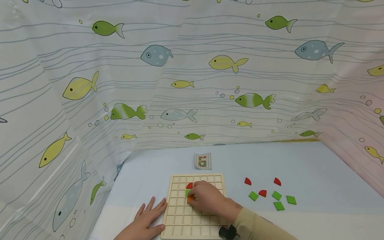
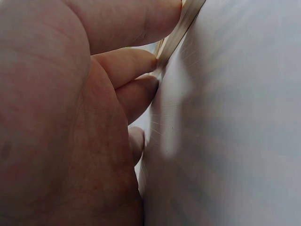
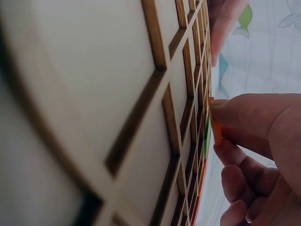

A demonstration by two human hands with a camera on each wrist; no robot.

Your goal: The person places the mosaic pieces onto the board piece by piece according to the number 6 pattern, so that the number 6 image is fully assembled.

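A wooden grid board [image 1: 177,220] lies on the table. My left hand [image 1: 147,218] rests flat beside it with fingers spread, fingertips and thumb at the board's left edge; the left wrist view shows those fingers close against the board's side [image 2: 181,30]. Over the upper middle of the grid, my right hand [image 1: 207,198] pinches an orange tile [image 3: 216,129] between thumb and fingers, tilted close against the board in the right wrist view. A red quarter-circle tile [image 1: 189,185] and a green tile [image 1: 187,192] sit in cells just above the orange one. My right hand partly covers these tiles.
Right of the board lie loose tiles: several green diamond-like ones [image 1: 278,206] and three red quarter-circles [image 1: 262,193]. Behind the board is a small gridded pattern card [image 1: 202,167]. A fish-print curtain [image 1: 207,100] hangs around the table.
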